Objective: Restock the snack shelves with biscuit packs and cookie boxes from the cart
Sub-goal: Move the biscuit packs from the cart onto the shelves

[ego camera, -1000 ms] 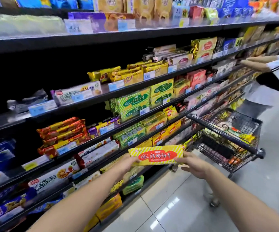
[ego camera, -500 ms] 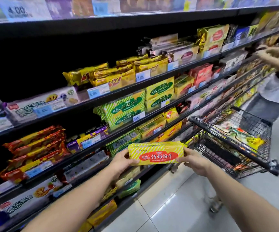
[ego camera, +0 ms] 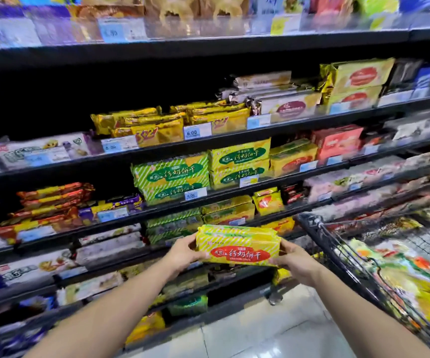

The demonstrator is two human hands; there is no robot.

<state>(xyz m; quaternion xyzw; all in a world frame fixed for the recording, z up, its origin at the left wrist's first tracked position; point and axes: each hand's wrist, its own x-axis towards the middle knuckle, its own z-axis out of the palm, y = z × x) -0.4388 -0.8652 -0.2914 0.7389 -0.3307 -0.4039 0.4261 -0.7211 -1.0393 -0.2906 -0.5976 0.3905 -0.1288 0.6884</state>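
Bright, even store light from overhead on my feed. Glossy floor tiles throw back a white glare; the clear top-shelf rail shines too. Deep shadow behind the stock in the upper shelf bay. Heavy motion blur toward the edges: cart on the right, lower-left packs, top row all smeared. Sharpest in the centre, where the print on the yellow biscuit pack reads clearly. Wide-angle lens bows the shelf lines.

left hand, right hand held out forward, gripping opposite ends of biscuit pack.
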